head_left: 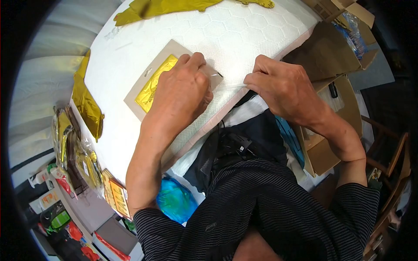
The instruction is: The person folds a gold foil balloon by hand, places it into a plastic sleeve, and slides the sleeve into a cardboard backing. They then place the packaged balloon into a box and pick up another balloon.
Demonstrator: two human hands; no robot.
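A flat packet (150, 89) lies on the white quilted mat, a grey card with a hang hole and folded yellow-gold foil (152, 87) on it. My left hand (187, 87) is closed over the packet's near right end, its fingertips partly hidden underneath. Clear plastic (214, 77) with a small dark mark juts out beyond the knuckles. A thin, clear plastic strip (230, 85) stretches from there toward my right hand (283, 85). That hand is closed in a pinch on the strip's end, above the mat's pink edge.
Gold foil pieces lie at the mat's far edge (174, 11) and left side (87, 102). Bagged packets (65, 143) hang at the left, near a shelf of small goods. Open cardboard boxes (326, 56) stand at the right. A blue plastic bag (176, 195) is below the mat.
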